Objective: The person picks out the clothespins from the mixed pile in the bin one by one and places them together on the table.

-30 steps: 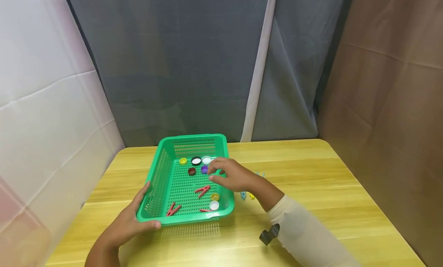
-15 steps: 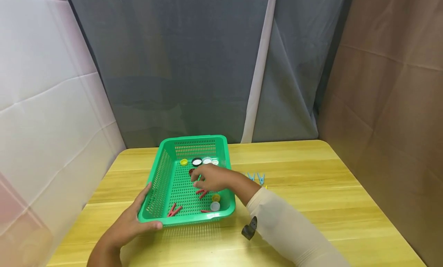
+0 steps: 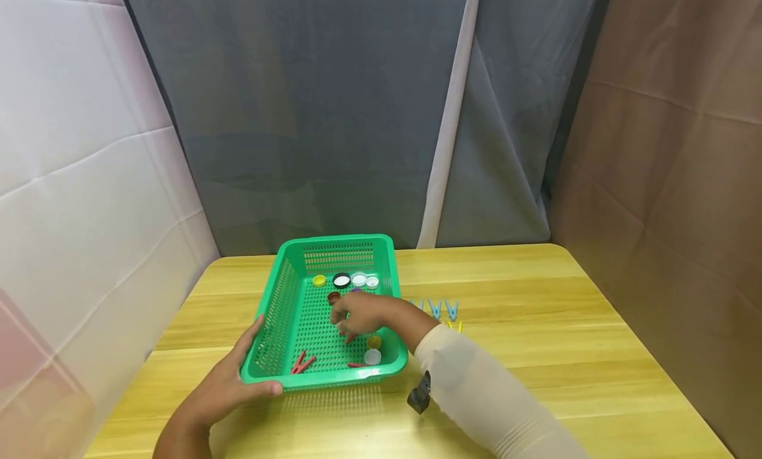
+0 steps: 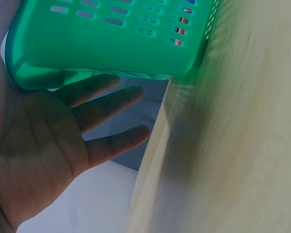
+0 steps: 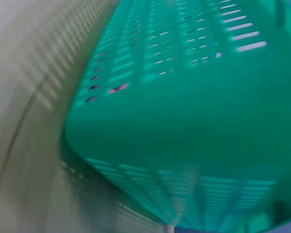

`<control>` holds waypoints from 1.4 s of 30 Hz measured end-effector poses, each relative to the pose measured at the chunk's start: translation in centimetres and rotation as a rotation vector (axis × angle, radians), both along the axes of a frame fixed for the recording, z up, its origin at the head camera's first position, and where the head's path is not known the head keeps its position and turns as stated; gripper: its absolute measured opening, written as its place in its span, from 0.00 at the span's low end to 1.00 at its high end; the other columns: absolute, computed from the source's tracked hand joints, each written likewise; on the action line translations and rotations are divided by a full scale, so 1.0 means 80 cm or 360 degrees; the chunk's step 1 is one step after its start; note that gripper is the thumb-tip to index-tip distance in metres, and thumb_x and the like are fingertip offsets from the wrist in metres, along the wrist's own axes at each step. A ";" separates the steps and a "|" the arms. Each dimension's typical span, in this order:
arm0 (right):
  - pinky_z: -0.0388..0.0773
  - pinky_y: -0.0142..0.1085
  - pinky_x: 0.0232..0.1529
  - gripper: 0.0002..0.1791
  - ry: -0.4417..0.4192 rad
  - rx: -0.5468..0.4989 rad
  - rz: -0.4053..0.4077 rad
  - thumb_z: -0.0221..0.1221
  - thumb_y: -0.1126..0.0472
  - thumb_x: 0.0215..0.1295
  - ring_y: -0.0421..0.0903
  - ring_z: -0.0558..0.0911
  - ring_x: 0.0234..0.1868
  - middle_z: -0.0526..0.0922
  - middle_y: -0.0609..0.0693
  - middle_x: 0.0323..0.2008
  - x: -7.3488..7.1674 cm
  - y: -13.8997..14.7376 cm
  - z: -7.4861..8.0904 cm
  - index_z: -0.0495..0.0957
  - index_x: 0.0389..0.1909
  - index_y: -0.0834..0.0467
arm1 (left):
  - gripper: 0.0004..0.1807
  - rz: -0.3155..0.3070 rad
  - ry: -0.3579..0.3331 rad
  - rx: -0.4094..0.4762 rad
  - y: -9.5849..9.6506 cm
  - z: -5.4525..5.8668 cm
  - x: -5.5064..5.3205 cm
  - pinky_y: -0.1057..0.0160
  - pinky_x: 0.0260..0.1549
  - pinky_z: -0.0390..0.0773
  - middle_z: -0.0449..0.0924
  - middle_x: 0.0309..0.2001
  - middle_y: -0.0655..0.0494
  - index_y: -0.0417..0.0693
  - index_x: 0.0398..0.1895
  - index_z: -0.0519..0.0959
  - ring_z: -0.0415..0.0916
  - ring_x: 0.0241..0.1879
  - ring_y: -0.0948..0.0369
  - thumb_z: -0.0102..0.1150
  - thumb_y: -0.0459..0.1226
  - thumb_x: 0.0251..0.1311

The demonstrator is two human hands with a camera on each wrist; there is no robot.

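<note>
Basket: we're seeing the green basket (image 3: 324, 379) sitting on the wood-grain table (image 3: 536, 379).
Left hand: we're resting the left hand (image 3: 223, 383) against the basket's near-left corner, thumb along the near rim, index finger along the left side; the left wrist view is showing three fingers straight and spread, so not clenched.
Right hand: we're holding the right hand (image 3: 360, 312) down inside the basket, fingers bent over a red clothespin (image 3: 350, 339); fingertips are partly hidden, so we can't tell whether we're grasping it.
Far caps: a yellow cap (image 3: 319, 281), a black-rimmed cap (image 3: 342, 280) and two white caps (image 3: 359, 280) are lying in a row near the far wall; a brown cap (image 3: 334, 298) and a half-covered purple cap (image 3: 356, 290) are lying nearer our hand.
Near end: a gold cap (image 3: 374, 342) and a whitish cap (image 3: 372, 357) are lying toward the near-right corner, two more red pins (image 3: 303, 363) along the near wall.
Table, right: blue clothespins (image 3: 435, 309) and yellow clothespins (image 3: 455, 326) are lying beside the basket, partly behind our forearm.
Sleeve: we're wearing a pale sleeve (image 3: 488, 389), black strap (image 3: 419, 394) hanging beside it.
Markings: cap faces are showing too small for us to read.
</note>
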State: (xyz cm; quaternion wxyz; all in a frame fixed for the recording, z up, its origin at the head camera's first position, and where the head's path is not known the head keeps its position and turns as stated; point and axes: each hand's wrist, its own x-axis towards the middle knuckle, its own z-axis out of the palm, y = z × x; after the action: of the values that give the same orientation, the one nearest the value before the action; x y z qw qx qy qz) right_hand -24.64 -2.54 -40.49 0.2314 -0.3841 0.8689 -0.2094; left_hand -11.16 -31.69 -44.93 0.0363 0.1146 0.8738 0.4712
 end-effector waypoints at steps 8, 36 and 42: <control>0.84 0.35 0.53 0.17 -0.0221 -0.0096 -0.0117 0.56 0.64 0.84 0.49 0.92 0.50 0.86 0.59 0.63 -0.001 0.001 -0.013 0.82 0.66 0.62 | 0.72 0.0019 -0.0004 -0.0027 0.001 -0.001 0.001 0.70 0.53 0.76 0.47 0.87 0.27 0.57 0.92 0.36 0.70 0.72 0.37 0.82 0.39 0.57; 0.84 0.35 0.51 0.17 -0.0228 -0.0021 -0.0107 0.65 0.60 0.79 0.46 0.93 0.46 0.94 0.55 0.47 -0.002 -0.005 -0.018 0.84 0.61 0.64 | 0.71 0.0030 -0.0031 -0.0081 -0.002 -0.003 0.001 0.68 0.52 0.77 0.45 0.87 0.26 0.56 0.92 0.35 0.69 0.73 0.34 0.81 0.39 0.59; 0.82 0.31 0.47 0.21 -0.0045 -0.0129 -0.0148 0.77 0.64 0.66 0.37 0.84 0.41 0.90 0.46 0.41 -0.001 -0.004 -0.014 0.86 0.59 0.60 | 0.71 0.0018 -0.0041 -0.0074 -0.001 -0.001 0.001 0.69 0.52 0.77 0.45 0.87 0.27 0.56 0.92 0.34 0.69 0.73 0.34 0.81 0.40 0.60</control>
State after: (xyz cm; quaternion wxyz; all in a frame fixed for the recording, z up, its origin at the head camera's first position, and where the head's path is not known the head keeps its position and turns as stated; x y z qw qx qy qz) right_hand -24.74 -2.89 -41.64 0.2180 -0.3494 0.8733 -0.2602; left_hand -11.10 -31.80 -44.98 0.0475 0.1026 0.8846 0.4525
